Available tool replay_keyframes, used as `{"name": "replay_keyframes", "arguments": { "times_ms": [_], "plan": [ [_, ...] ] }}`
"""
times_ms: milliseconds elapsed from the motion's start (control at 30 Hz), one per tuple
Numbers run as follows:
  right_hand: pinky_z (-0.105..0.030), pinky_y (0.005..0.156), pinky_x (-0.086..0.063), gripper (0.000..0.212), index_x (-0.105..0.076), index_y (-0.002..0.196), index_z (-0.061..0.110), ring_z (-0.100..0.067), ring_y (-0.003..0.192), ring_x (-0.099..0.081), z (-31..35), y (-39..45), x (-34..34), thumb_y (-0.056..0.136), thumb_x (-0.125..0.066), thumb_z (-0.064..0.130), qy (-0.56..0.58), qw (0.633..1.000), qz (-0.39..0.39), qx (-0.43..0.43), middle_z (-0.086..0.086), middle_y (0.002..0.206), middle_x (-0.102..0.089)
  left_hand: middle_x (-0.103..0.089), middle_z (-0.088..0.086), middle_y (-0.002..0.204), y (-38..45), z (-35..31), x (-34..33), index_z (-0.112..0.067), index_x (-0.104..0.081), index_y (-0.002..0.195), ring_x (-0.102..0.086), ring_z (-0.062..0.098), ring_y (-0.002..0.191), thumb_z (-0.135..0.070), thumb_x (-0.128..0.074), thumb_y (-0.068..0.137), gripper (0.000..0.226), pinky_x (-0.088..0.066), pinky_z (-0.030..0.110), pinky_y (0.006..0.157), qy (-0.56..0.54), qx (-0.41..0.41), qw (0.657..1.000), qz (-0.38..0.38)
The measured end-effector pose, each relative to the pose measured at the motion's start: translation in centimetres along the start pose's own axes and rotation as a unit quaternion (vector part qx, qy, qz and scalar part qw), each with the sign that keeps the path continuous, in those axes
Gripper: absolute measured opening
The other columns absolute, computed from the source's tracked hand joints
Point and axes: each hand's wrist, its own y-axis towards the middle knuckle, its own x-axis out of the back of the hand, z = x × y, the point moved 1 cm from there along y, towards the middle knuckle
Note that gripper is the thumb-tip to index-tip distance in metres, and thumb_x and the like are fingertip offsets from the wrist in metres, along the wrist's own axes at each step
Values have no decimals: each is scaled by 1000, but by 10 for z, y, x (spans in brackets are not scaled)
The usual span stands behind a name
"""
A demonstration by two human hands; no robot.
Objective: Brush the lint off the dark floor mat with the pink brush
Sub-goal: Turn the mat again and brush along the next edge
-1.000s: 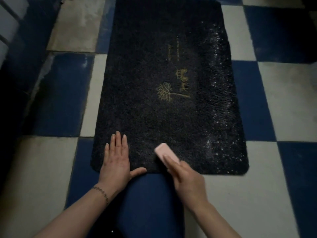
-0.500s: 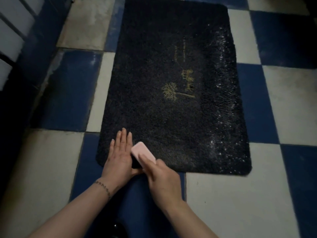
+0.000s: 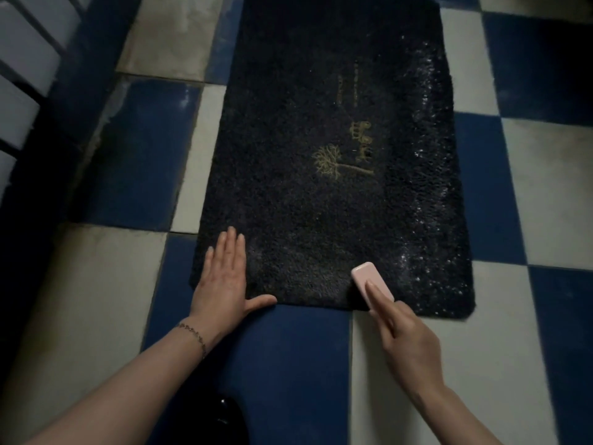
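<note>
- Dark floor mat (image 3: 321, 139) lay on checkered tiles (image 3: 539, 187).
- My left hand (image 3: 223, 281) pressed flat, fingers together.
- My right hand (image 3: 402, 335) gripped the pink brush (image 3: 369, 277) at the near edge.

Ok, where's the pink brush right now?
Head view, lower right: the small pink plastic brush lies on the dark shaggy floor mat's near edge, under the right hand.

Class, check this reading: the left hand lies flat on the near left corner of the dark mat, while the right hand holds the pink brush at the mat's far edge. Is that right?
One detail is wrong. The head view shows the right hand holding the pink brush at the near edge of the mat, not the far edge. The left hand does lie flat on the near left corner.
</note>
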Motion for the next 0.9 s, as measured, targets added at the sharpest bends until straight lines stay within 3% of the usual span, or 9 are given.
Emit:
{"name": "replay_keyframes", "arguments": {
  "times_ms": [67,167,300,433,533,633,767,900],
  "plan": [
    [-33,53,-46,54,-33,132,57,-19,67,-61,30,-1,-14,89,-54,33,22,999,-5,31,6,87,-57,35,14,152,-3,5,-1,-4,27,145,30,24,142,-92,-20,58,133,12,40,119,3,28,1000,-7],
    [-38,57,-50,48,-35,134,50,-28,73,-62,91,18,-47,88,-42,38,32,995,43,80,1,90,-59,36,15,151,-5,3,0,-3,28,145,31,26,142,-89,-36,66,133,12,40,119,4,36,999,10],
    [-28,63,-38,45,-34,136,52,-24,79,-59,154,41,-83,95,-40,35,60,988,85,118,-1,93,-55,41,15,148,-4,4,0,-2,26,147,31,26,142,-62,-56,83,120,12,41,120,8,36,999,23],
    [-33,62,-45,50,-42,132,52,-27,76,-61,124,47,-68,88,-54,30,10,987,84,133,-1,90,-56,39,17,150,-5,4,1,-3,29,145,33,27,141,-80,-47,74,130,13,40,119,8,42,999,30],
    [-34,54,-46,56,-42,131,52,-27,70,-62,64,36,-42,86,-59,23,-24,995,44,91,2,85,-57,42,16,149,-5,4,0,-4,33,143,34,27,140,-91,-24,63,132,13,41,119,13,48,998,33],
    [-35,47,-45,54,-34,134,53,-26,65,-61,19,22,-15,87,-48,31,-40,998,17,55,3,81,-55,43,16,148,-4,3,1,-4,35,142,35,27,140,-92,-8,53,132,13,41,119,18,48,998,38],
    [-33,51,-42,62,-32,132,58,-19,66,-59,15,17,-7,87,-57,23,-14,1000,13,0,6,79,-51,38,15,151,-4,6,1,-5,30,145,31,27,142,-92,-25,62,131,11,43,119,11,35,999,24],
    [-37,59,-48,55,-43,132,50,-17,77,-61,29,17,-18,87,-61,23,49,999,-11,-19,9,90,-57,17,2,160,8,-8,-2,-20,3,155,17,22,147,-79,-45,75,110,-5,48,121,46,-143,989,0]
  ]
}}
